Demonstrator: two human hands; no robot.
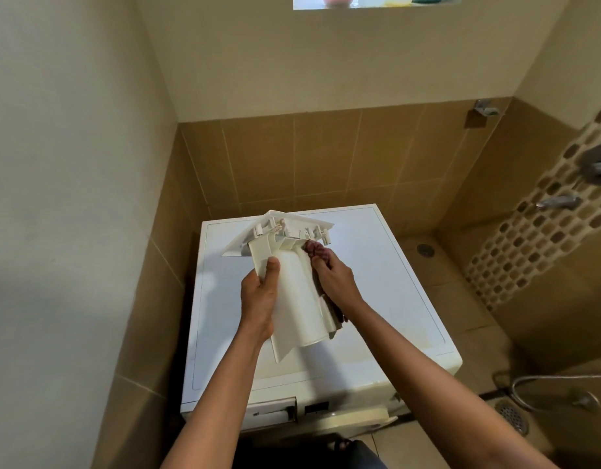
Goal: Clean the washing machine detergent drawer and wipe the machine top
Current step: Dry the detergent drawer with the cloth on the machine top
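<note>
The white detergent drawer (297,292) is out of the machine and held above the washing machine top (387,282), its front panel pointing away from me. My left hand (258,292) grips the drawer's left side, thumb on its underside. My right hand (336,279) presses a dark reddish cloth (314,250) against the drawer's right side, just behind the front panel. Part of the cloth hangs down under my wrist. The empty drawer slot (275,412) shows at the machine's front left.
The machine stands in a tiled corner, with a wall close on the left. Taps (560,201) and a shower valve (597,165) stick out of the mosaic wall on the right. A hose (546,380) and a floor drain (510,416) lie on the floor at the right.
</note>
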